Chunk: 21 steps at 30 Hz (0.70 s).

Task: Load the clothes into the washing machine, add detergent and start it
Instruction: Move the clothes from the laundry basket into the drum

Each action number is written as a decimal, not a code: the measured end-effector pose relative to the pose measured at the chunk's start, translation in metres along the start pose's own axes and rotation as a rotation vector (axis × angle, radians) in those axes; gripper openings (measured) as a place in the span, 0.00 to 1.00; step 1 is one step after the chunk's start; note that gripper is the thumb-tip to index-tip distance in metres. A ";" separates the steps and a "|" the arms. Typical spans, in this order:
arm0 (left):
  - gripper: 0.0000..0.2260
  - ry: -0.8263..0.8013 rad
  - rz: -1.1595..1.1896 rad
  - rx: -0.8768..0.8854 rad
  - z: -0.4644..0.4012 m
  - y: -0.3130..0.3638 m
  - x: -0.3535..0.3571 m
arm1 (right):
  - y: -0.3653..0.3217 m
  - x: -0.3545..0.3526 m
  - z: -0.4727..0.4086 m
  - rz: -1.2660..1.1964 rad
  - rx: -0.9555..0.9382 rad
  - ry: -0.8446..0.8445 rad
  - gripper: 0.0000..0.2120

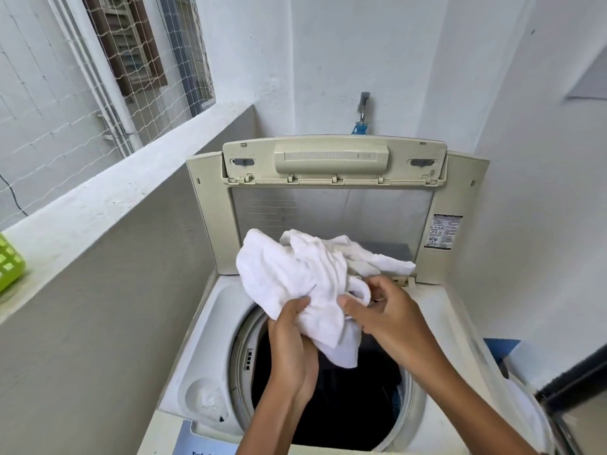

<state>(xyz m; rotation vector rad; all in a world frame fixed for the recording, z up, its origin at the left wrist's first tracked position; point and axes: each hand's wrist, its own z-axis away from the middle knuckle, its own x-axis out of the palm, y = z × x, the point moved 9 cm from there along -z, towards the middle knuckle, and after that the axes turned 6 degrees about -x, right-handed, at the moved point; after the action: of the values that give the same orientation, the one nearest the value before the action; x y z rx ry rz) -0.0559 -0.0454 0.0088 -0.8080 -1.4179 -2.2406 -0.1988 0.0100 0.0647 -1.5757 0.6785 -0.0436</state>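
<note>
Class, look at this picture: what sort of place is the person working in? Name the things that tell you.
Probably a home laundry balcony or utility nook: a top-loading washer with its lid up, a tap on the wall behind it, and a netted opening above a ledge.

- My left hand (290, 336) sits just left of the frame's centre, low in the picture, with the forearm rising from the bottom edge almost straight up.
- Its fingers curl inward and the thumb (295, 305) presses on top, so the hand is clenched on the white cloth (295, 274).
- My right hand (387, 315) sits right of centre at about the same height, its forearm running in diagonally from the lower right corner.
- The right thumb (353, 305) points left and pinches the same cloth; the other fingers arch above it, bent at the knuckles.
- The two thumbs lie close together, tips facing, not touching.
- Both arms are bare.
</note>
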 end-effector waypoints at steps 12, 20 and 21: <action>0.14 0.278 -0.044 0.019 0.002 -0.002 -0.039 | -0.016 -0.046 -0.022 -0.635 0.016 0.168 0.07; 0.27 0.206 -0.322 -0.008 0.004 -0.007 -0.031 | -0.035 -0.055 -0.033 -0.589 -0.080 0.150 0.07; 0.30 0.068 -0.384 0.011 0.006 -0.005 -0.015 | -0.035 -0.053 -0.033 -0.590 -0.081 0.154 0.08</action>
<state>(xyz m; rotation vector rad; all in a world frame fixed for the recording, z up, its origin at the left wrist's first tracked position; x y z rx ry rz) -0.0459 -0.0376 -0.0024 -0.4795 -1.6661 -2.5056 -0.2424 0.0021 0.1208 -1.8176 0.3140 -0.5848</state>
